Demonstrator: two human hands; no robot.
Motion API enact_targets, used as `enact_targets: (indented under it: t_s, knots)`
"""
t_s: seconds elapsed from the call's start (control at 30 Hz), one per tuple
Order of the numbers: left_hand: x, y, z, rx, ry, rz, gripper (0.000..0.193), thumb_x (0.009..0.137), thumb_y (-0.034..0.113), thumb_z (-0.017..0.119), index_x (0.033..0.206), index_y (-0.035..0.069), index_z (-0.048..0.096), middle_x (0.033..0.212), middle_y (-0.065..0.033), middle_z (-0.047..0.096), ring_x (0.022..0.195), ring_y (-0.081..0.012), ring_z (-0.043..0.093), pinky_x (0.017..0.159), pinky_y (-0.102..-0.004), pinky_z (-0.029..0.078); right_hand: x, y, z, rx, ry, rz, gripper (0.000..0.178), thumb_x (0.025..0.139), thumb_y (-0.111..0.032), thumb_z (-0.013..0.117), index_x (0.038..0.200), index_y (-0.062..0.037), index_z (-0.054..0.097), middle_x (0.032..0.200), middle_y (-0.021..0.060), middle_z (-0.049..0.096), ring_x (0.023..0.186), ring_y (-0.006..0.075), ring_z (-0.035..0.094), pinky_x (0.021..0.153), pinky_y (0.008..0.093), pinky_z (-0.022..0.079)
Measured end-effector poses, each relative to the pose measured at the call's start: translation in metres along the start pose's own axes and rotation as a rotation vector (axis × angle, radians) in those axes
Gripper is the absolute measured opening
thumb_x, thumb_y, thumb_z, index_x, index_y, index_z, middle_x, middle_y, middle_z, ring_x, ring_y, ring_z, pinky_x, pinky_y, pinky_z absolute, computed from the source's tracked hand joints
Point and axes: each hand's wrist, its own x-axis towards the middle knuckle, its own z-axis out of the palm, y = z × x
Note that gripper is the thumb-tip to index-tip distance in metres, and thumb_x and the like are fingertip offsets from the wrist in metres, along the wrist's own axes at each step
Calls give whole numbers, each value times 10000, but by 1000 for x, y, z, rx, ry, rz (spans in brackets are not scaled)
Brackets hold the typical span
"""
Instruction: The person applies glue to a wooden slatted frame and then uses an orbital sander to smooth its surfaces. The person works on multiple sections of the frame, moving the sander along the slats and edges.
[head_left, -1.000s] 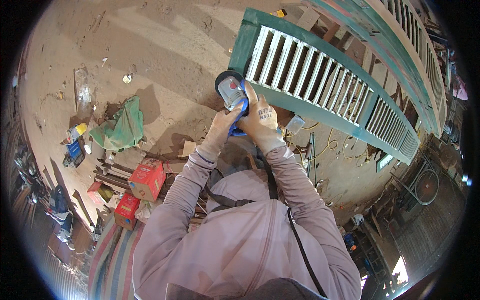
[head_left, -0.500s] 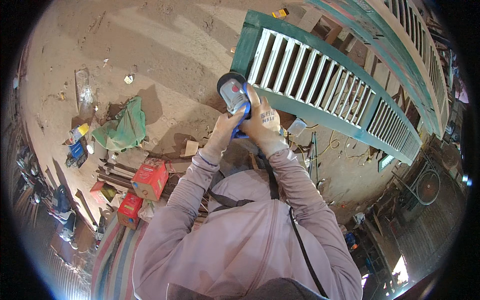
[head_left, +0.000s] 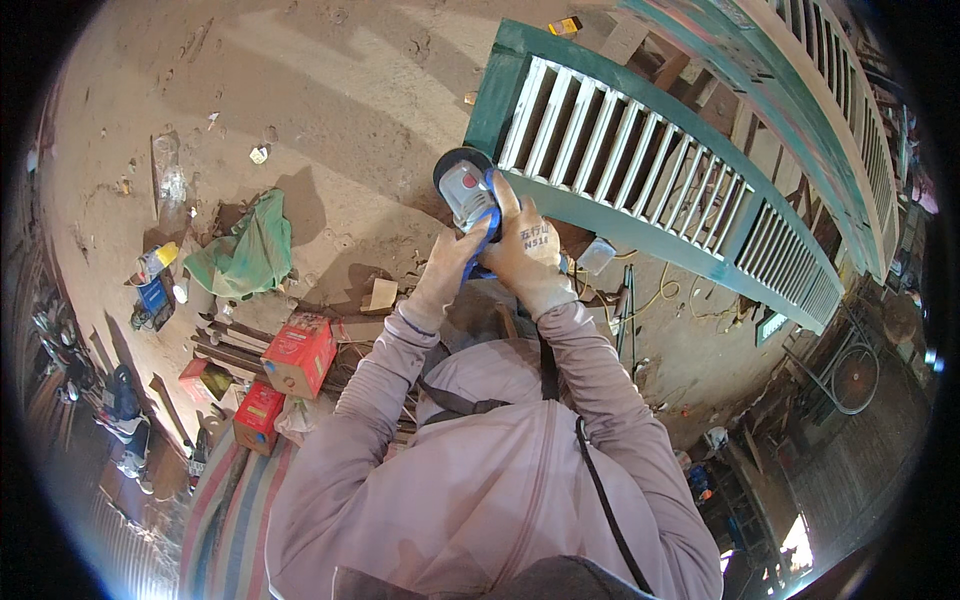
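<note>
Both my hands wear pale work gloves and grip an angle grinder (head_left: 463, 192) with a grey head, a red button, a blue body and a round black disc. My left hand (head_left: 444, 262) is closed on its left side. Around the right side of the body wraps my right hand (head_left: 524, 240), with printing on the back of its glove. Much of the blue body is hidden by the gloves. Just right of the disc lies the near end of a green louvred shutter (head_left: 590, 207) with bare, shiny slats. Whether the disc touches its frame I cannot tell.
Another shutter (head_left: 800, 100) leans at the upper right. On the dirt floor lie a green cloth (head_left: 245, 250), red boxes (head_left: 300, 353), wood strips (head_left: 235, 352) and a yellow cord (head_left: 662, 290). A bicycle wheel (head_left: 855, 377) stands at the right.
Hardly anything differs. Both hands keep their hold on the grinder, and its place beside the shutter's end is nearly the same; the view has shifted very slightly.
</note>
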Motion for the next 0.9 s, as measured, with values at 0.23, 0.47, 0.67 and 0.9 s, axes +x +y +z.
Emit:
enact_targets:
  t_s: [0.23, 0.47, 0.67, 0.9]
  knots:
    - [4, -8, 1, -59, 48, -179, 474, 996, 401, 692, 1180, -35, 712, 966, -9, 686, 820, -63, 588, 709, -262, 505, -2, 5, 0, -3, -22, -5, 1003, 762, -370, 834, 1613, -220, 325, 1197, 286, 608, 1032, 453, 700, 853, 506, 588]
    - [-10, -3, 0, 30, 56, -24, 472, 990, 397, 699, 1159, -43, 715, 955, -17, 689, 832, -67, 587, 709, -265, 505, -7, 5, 15, -9, 49, -21, 1010, 767, -350, 829, 1620, -223, 303, 1170, 278, 608, 1017, 450, 703, 847, 498, 590]
    - [8, -4, -7, 28, -30, -333, 481, 1043, 352, 597, 1343, -24, 627, 1151, -84, 698, 1025, -155, 664, 902, -315, 544, -1, 4, 2, 39, 4, 34, 1012, 765, -323, 828, 1621, -215, 301, 1186, 292, 604, 1014, 458, 701, 850, 505, 585]
    - [-19, -9, 15, 127, 22, -218, 560, 1018, 467, 625, 1254, -39, 677, 1086, -44, 697, 922, -111, 638, 800, -299, 536, -26, 31, 23, 47, 96, -31, 922, 807, -333, 763, 1611, -245, 323, 1200, 293, 602, 1071, 465, 678, 871, 521, 572]
